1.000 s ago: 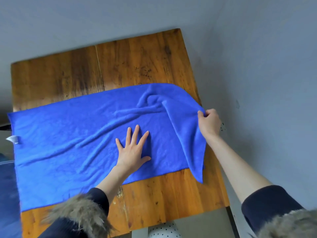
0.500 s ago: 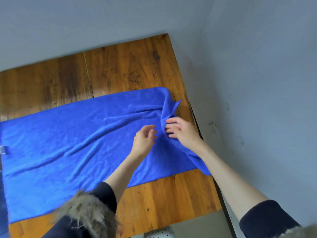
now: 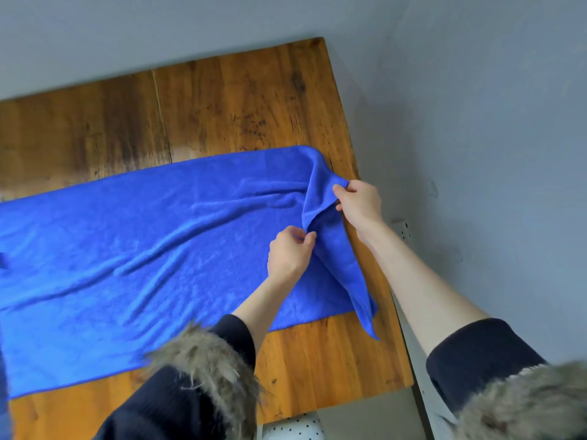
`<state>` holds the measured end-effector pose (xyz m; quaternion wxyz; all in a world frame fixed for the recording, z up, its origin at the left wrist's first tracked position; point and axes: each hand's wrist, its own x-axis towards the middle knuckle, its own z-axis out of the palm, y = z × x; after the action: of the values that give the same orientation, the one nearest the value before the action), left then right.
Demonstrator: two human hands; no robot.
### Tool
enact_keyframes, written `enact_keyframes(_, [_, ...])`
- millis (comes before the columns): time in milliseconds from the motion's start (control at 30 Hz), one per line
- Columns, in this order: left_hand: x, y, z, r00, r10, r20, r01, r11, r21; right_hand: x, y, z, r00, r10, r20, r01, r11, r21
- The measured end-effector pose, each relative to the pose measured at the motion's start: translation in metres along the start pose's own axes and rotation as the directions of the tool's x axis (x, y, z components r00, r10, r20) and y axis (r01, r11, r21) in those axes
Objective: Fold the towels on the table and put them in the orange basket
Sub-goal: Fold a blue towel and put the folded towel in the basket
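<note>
**Both hands pinch the towel's right end**

The left hand has thumb and forefinger closed narrow on a raised fold of the blue towel, at the low point of a ridge of cloth. The other fingers curl into the palm. The right hand grips the same ridge higher up and farther back, its thumb and fingers shut on the cloth's edge near the table's right side.

Between the two pinches the cloth stands up off the wood in a narrow tent. From there a doubled strip of towel runs toward the near right and ends in a point that reaches the table's right edge.

The rest of the towel lies spread flat across the table, creased in long shallow wrinkles, and runs out of view at the left. Bare wood shows behind it and in front of it.

Both forearms are bare; the dark sleeves are pushed up, with fur trim at the bottom of the view. Grey walls meet the table at the back and right. No basket is in view.
</note>
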<state>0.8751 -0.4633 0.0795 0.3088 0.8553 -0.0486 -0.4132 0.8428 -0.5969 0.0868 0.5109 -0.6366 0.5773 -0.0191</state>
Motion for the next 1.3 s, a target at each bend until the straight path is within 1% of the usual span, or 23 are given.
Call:
enact_keyframes(33, [0.003, 0.000, -0.002, 1.000, -0.001, -0.016, 0.001, 1.000, -0.020, -0.002, -0.001, -0.001, 1.000, 0.002, 0.005, -0.003, 0.998, 0.060])
enact_keyframes(100, [0.004, -0.001, -0.006, 0.999, -0.032, -0.024, 0.027, 0.985, -0.172, -0.008, -0.004, -0.005, 1.000, 0.013, 0.013, -0.015, 0.984, 0.178])
enact_keyframes(167, [-0.001, -0.001, -0.010, 0.999, -0.053, 0.010, 0.053, 0.940, -0.338, -0.013, -0.010, -0.010, 1.000, 0.009, 0.012, -0.011, 0.964, 0.267])
enact_keyframes(233, [-0.008, -0.005, -0.014, 0.996, -0.045, 0.081, 0.074, 0.917, -0.393, -0.017, -0.020, -0.015, 1.000, -0.009, -0.002, 0.009, 0.947, 0.320])
enact_keyframes(367, [-0.025, -0.016, -0.022, 0.973, 0.023, 0.229, 0.055, 0.942, -0.330, -0.026, -0.043, -0.020, 0.999, -0.044, -0.032, 0.053, 0.940, 0.338])
enact_keyframes(433, [-0.032, -0.023, -0.029, 0.965, 0.059, 0.257, 0.022, 0.953, -0.303, -0.033, -0.055, -0.019, 0.997, -0.073, -0.038, 0.082, 0.933, 0.350])
enact_keyframes(500, [-0.036, -0.027, -0.039, 0.968, 0.063, 0.242, 0.017, 0.948, -0.317, -0.041, -0.067, -0.017, 0.994, -0.102, -0.038, 0.109, 0.936, 0.334])
enact_keyframes(600, [-0.044, -0.029, -0.065, 0.980, 0.063, 0.190, 0.015, 0.923, -0.384, -0.058, -0.081, -0.007, 0.985, -0.171, -0.020, 0.170, 0.952, 0.255])
enact_keyframes(700, [-0.056, -0.041, -0.101, 0.984, 0.110, 0.139, -0.035, 0.887, -0.460, -0.080, -0.099, 0.010, 0.973, -0.231, 0.010, 0.225, 0.953, 0.201])
enact_keyframes(833, [-0.067, -0.066, -0.162, 0.980, 0.185, 0.069, -0.140, 0.898, -0.418, -0.115, -0.130, 0.044, 0.952, -0.301, 0.063, 0.287, 0.943, 0.167])
enact_keyframes(933, [-0.072, -0.085, -0.215, 0.974, 0.226, 0.028, -0.202, 0.913, -0.355, -0.146, -0.153, 0.079, 0.926, -0.366, 0.089, 0.353, 0.926, 0.131])
enact_keyframes(1033, [-0.079, -0.107, -0.266, 0.964, 0.262, 0.042, -0.238, 0.923, -0.303, -0.176, -0.172, 0.120, 0.904, -0.414, 0.107, 0.406, 0.909, 0.089])
enact_keyframes(1200, [-0.092, -0.158, -0.343, 0.962, 0.269, 0.050, -0.237, 0.909, -0.342, -0.220, -0.199, 0.198, 0.886, -0.424, 0.186, 0.417, 0.906, 0.078])
enact_keyframes(1300, [-0.094, -0.190, -0.376, 0.972, 0.235, 0.019, -0.213, 0.909, -0.358, -0.241, -0.212, 0.244, 0.869, -0.429, 0.246, 0.426, 0.902, 0.071])
